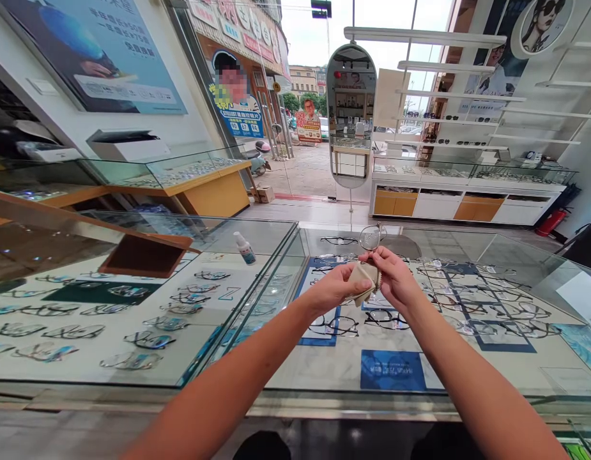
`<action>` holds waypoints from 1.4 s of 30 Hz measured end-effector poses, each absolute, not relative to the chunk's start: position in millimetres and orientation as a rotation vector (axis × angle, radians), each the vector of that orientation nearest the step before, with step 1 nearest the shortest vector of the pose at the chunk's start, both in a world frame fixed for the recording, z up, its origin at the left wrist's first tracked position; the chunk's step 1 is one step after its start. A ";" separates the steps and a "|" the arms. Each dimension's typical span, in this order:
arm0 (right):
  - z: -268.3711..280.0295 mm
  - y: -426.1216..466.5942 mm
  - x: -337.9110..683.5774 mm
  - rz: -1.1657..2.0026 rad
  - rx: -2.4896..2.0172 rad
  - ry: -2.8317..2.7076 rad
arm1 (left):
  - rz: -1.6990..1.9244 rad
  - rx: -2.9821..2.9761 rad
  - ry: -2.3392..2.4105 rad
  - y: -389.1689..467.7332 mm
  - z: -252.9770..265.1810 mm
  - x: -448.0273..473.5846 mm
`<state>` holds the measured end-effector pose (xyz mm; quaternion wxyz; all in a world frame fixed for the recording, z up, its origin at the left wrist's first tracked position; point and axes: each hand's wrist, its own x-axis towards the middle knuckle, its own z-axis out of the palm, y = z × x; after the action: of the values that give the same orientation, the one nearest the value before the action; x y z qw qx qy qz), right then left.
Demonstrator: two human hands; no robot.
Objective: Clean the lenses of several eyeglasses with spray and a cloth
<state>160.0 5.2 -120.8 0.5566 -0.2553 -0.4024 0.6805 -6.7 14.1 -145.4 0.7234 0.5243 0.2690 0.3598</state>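
Note:
Above the glass counter, my two hands meet around a pair of eyeglasses (370, 238) and a beige cleaning cloth (363, 276). One thin-rimmed lens stands up above the fingertips, with droplets or specks on it. My left hand (334, 286) is closed on the cloth, thumb on top, and the folds cover whatever part of the glasses lies beneath. The fingers of my right hand (395, 273) pinch the glasses' frame beside the cloth. A small white spray bottle (244, 248) with a dark label stands on the glass top to the left.
Under the glass countertop (228, 377) lie rows of eyeglasses (77, 331) and a blue card (393, 370). A brown tray (145, 255) rests at the left. An oval mirror (351, 118) hangs beyond the counter. Further display cases (206, 176) stand by the shopfront.

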 end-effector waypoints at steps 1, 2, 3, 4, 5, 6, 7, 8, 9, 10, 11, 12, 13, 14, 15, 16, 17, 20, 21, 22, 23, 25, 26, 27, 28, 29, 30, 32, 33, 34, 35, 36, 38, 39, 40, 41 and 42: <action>-120.8 5.1 159.9 1.609 -0.615 -0.951 | 0.796 1.169 0.615 13.5 -146.1 -6.2; -120.8 4.9 159.7 1.612 -0.626 -0.953 | 0.798 1.181 0.632 12.7 -146.7 -5.6; -120.7 4.7 159.6 1.614 -0.631 -0.956 | 0.803 1.191 0.642 11.9 -147.2 -4.8; -120.5 4.4 159.4 1.614 -0.628 -0.961 | 0.811 1.198 0.647 11.0 -147.6 -4.1; -120.3 4.1 159.3 1.614 -0.620 -0.966 | 0.821 1.204 0.648 10.1 -147.6 -3.4; -120.1 3.8 159.1 1.615 -0.611 -0.970 | 0.829 1.210 0.646 9.2 -147.5 -2.7; -119.9 3.4 159.0 1.618 -0.603 -0.975 | 0.836 1.216 0.644 8.4 -147.2 -2.1; -119.8 3.0 158.9 1.623 -0.597 -0.980 | 0.839 1.222 0.643 7.6 -146.7 -1.6; -119.7 2.7 158.8 1.629 -0.592 -0.982 | 0.840 1.227 0.643 7.0 -146.3 -1.1; -119.7 2.4 158.8 1.634 -0.588 -0.982 | 0.843 1.231 0.645 6.4 -145.8 -0.6; -119.6 2.2 158.8 1.639 -0.584 -0.981 | 0.849 1.234 0.648 6.0 -145.5 -0.2; -119.6 2.0 158.8 1.643 -0.582 -0.979 | 0.860 1.234 0.652 5.6 -145.4 0.3; -119.6 1.9 158.7 1.646 -0.580 -0.976 | 0.873 1.232 0.658 5.4 -145.4 0.7; -119.6 1.8 158.6 1.647 -0.579 -0.974 | 0.884 1.230 0.665 5.2 -145.5 1.0; -119.6 1.6 158.3 1.644 -0.581 -0.974 | 0.891 1.230 0.672 5.0 -145.7 1.3; -119.6 1.5 157.9 1.641 -0.582 -0.972 | 0.895 1.232 0.679 5.0 -146.0 1.4; -119.7 1.3 157.4 1.637 -0.583 -0.968 | 0.897 1.237 0.687 5.0 -146.2 1.4; -120.3 0.9 155.7 1.634 -0.571 -0.947 | 0.908 1.249 0.704 4.9 -146.4 1.0; -120.5 0.9 155.2 1.634 -0.566 -0.942 | 0.912 1.248 0.705 4.7 -146.3 0.9; -120.8 0.8 155.0 1.634 -0.564 -0.941 | 0.918 1.246 0.702 4.3 -146.0 0.7; -121.0 0.7 154.9 1.633 -0.564 -0.946 | 0.921 1.243 0.695 3.8 -145.6 0.7; -121.0 0.2 155.4 1.631 -0.574 -0.967 | 0.925 1.242 0.674 2.3 -144.6 0.8; -120.7 -0.2 155.8 1.632 -0.580 -0.978 | 0.931 1.242 0.665 1.5 -144.0 0.9; -120.3 -0.8 156.2 1.633 -0.584 -0.986 | 0.941 1.242 0.658 0.7 -143.3 1.1; -119.7 -1.5 156.5 1.635 -0.584 -0.991 | 0.953 1.241 0.655 -0.2 -142.5 1.3; -118.9 -2.3 156.6 1.640 -0.580 -0.992 | 0.965 1.240 0.656 -0.9 -141.7 1.5; -118.1 -3.2 156.5 1.647 -0.573 -0.991 | 0.976 1.241 0.661 -1.5 -140.8 1.7; -116.5 -5.0 155.7 1.668 -0.547 -0.988 | 0.983 1.242 0.678 -2.4 -139.0 2.0; -115.9 -5.8 155.1 1.679 -0.532 -0.985 | 0.985 1.241 0.684 -2.6 -138.1 2.1; -115.5 -6.4 154.4 1.689 -0.521 -0.981 | 0.989 1.238 0.688 -2.8 -137.4 2.3; -115.3 -7.0 153.8 1.695 -0.516 -0.977 | 0.996 1.236 0.691 -2.9 -136.7 2.4; -115.3 -7.4 153.3 1.696 -0.517 -0.976 | 1.006 1.235 0.694 -2.9 -136.2 2.5; -115.6 -8.0 152.3 1.681 -0.532 -0.988 | 1.019 1.246 0.701 -2.9 -135.4 2.6; -115.6 -8.1 152.0 1.669 -0.539 -0.999 | 1.023 1.252 0.702 -2.9 -135.2 2.6; -115.6 -8.3 151.7 1.657 -0.545 -1.010 | 1.026 1.253 0.701 -2.8 -134.9 2.6; -115.4 -8.5 151.3 1.648 -0.548 -1.017 | 1.028 1.249 0.697 -2.8 -134.7 2.7; -115.0 -8.8 151.0 1.642 -0.552 -1.021 | 1.030 1.241 0.692 -2.8 -134.5 2.7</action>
<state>151.0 -8.8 -115.0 0.5358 -0.2316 -0.4287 0.6896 2.7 -2.8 -134.5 0.6392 0.5437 0.3034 0.4514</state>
